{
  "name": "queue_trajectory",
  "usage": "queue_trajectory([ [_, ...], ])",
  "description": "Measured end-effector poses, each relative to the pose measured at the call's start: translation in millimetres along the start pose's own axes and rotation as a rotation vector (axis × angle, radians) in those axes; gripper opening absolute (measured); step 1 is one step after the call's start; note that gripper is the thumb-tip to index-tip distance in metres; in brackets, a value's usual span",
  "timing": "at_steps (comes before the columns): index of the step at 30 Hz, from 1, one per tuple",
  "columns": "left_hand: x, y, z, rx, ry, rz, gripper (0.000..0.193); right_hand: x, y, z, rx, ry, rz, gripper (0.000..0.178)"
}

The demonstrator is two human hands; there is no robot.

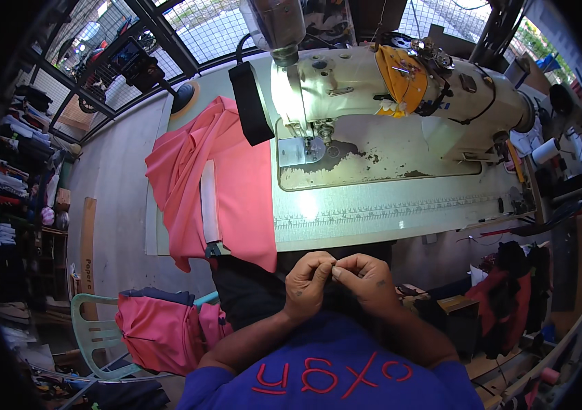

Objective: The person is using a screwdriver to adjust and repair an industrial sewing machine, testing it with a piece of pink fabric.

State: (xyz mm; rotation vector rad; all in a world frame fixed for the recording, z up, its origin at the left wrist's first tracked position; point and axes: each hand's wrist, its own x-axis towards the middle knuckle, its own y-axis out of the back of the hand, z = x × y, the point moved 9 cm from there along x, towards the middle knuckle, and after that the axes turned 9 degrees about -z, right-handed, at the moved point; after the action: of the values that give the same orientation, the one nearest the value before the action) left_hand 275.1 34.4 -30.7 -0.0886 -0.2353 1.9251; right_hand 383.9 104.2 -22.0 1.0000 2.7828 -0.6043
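Observation:
Just off the table's near edge, my left hand [308, 281] and my right hand [367, 279] meet, thumbs and forefingers pinched together. Between the fingertips is a tiny dark thing, too small to name. Left of them, pink fabric [246, 198] is spread and bunched on the sewing table [373, 222], with part hanging over the edge. A long white strip [209, 201] lies along the fabric, and a small dark piece [214, 250] sits at its lower end. Beyond my hands stands a white sewing machine [346, 78], its lamp lit over the needle area; neither hand touches it.
A measuring scale [387, 208] runs along the table. A yellow cloth [400, 78] hangs on the machine arm. At lower left, a green plastic chair [93, 335] carries folded pink garments [157, 331]. Stacked clothes [21, 157] fill the left side; a thread cone [546, 151] stands right.

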Motion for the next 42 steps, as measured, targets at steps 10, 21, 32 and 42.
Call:
queue_trajectory([
  [10, 11.1, -9.5, 27.5, 0.348, -0.251, -0.058, 0.008, 4.4, 5.7, 14.4, 0.195, -0.100, -0.100, 0.015],
  [21, 42.2, -23.8, 38.5, 0.407, -0.183, -0.062, 0.009, 20.7, 17.0, 7.2, 0.514, -0.158, -0.147, 0.021],
  [32, 59.3, -32.8, 59.9, 0.634, -0.307, -0.075, 0.010, 39.1, 26.0, -2.6, 0.279, -0.145, -0.107, 0.023],
  [42, 53.9, -15.5, 47.0, 0.337, -0.191, 0.010, 0.008, 39.1, 21.9, -41.3, -0.403, 0.163, 0.110, 0.017],
])
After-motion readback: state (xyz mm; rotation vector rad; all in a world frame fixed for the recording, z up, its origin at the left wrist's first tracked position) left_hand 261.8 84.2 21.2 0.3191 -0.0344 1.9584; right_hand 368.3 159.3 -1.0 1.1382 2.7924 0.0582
